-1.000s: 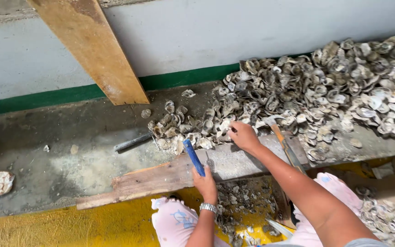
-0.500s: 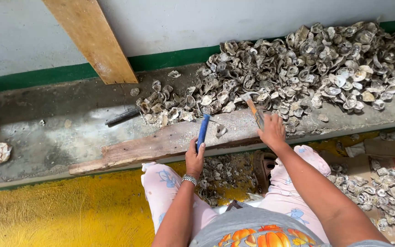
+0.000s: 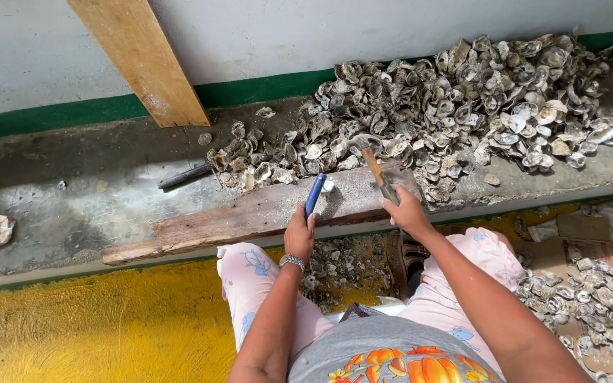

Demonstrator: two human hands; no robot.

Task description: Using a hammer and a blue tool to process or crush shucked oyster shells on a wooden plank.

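Closest in, the left hand [image 3: 299, 237] clamps a blue-handled knife [image 3: 314, 196], tip pinning a pale shell [image 3: 328, 186] against the worn plank [image 3: 250, 216] as a steady base. At its three o'clock the right hand [image 3: 407, 211] grips a wooden-handled hammer [image 3: 372, 162], head raised over the board, and the oyster shell heap [image 3: 462, 106] sits beyond at one o'clock, within easy reach.

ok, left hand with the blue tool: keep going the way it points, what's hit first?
Likely the small white shell at the blue tool's tip, on the wooden plank; left hand aims up-table. Depth unclear.

Bright, even daylight — soft shadows, sharp centre, slight wide-angle bending at edges.
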